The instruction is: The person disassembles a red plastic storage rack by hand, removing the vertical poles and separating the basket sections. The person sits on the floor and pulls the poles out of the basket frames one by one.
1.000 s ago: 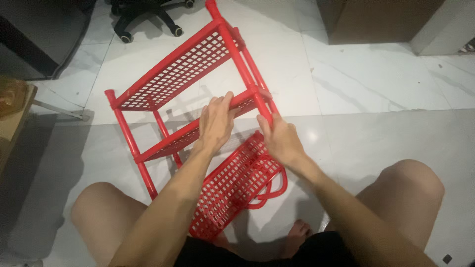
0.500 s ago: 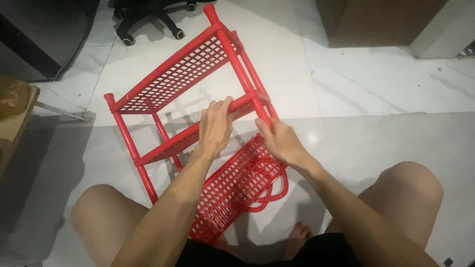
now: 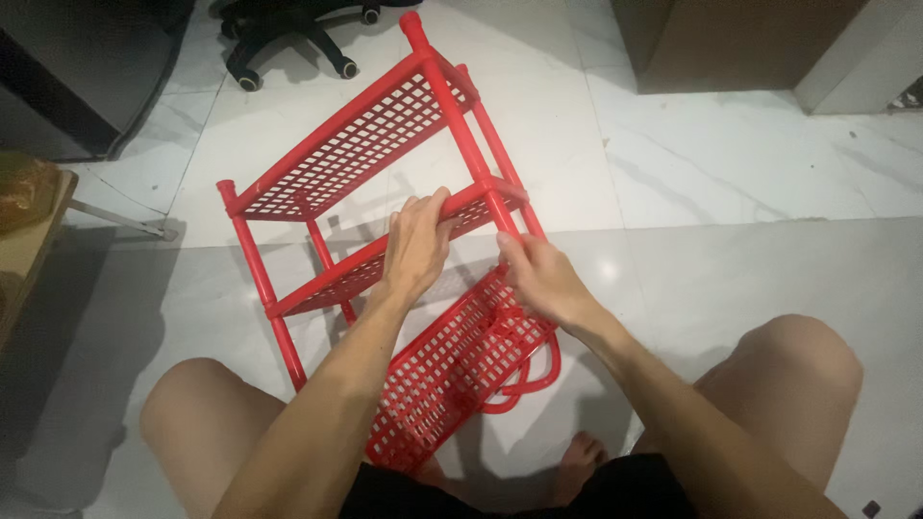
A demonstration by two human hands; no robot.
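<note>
1. At the far left edge, a brown wooden piece of furniture (image 3: 24,240) with a yellowish object on top is seen only in part; it is well apart from the work and what it is cannot be told.
2. A red plastic shelf rack with perforated tiers and tubular posts (image 3: 356,154) is laid tilted on the white marble-patterned tile floor (image 3: 731,192), between the spread knees of the seated person. Laid down this way, its tiers and post joints are brought within reach of both arms.
3. The middle tier's front rail is clasped by the left hand (image 3: 415,248), fingers curled over the top edge; by this grip the rack appears to be steadied against twisting.
4. A loose red perforated tray with a rounded looped end (image 3: 461,360) is lying slantwise against the rack's lower part, its near end close to the lap, seemingly lined up with the posts.
5. The right hand (image 3: 540,279) is closed in a pinch on a red post where it meets the loose tray, just beside the left hand; the exact contact point is hidden by the fingers.
6. At the top of the view, the wheeled base of a black office chair (image 3: 288,34) and a brown cabinet (image 3: 716,43) are standing well apart from the rack.
</note>
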